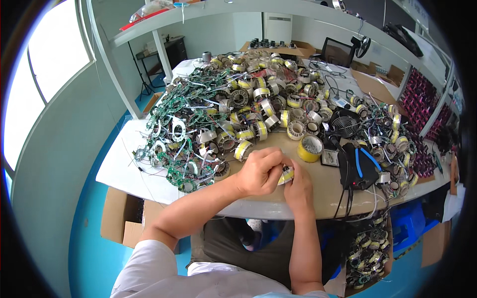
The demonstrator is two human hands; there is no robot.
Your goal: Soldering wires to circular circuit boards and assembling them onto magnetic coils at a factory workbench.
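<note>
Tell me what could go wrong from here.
The open yellow tub stands just beyond the right hand; a bump might tip it and spill its small pieces.

Tangled green boards spread toward the table's front edge, near the left forearm; brushing them might drag some off.

The tub (pixel 309 155) has a smooth yellow wall, a little glossy, and the small grey pieces (pixel 312 144) inside it look metallic. Under the tub lies a brown sheet (pixel 271 201), matt like paper or card. Left of the tub, the circuit boards (pixel 178 130) are green plastic with some shine, and the nearest coil rings (pixel 243 150) have smooth yellow bands, like tape. Right of the tub, the pliers' handles (pixel 358 163) seem to be smooth blue plastic, and the fan grille (pixel 344 125) is black. Nearer to me than the tub, my white sleeve (pixel 149 265) is soft, matt cloth.
</note>
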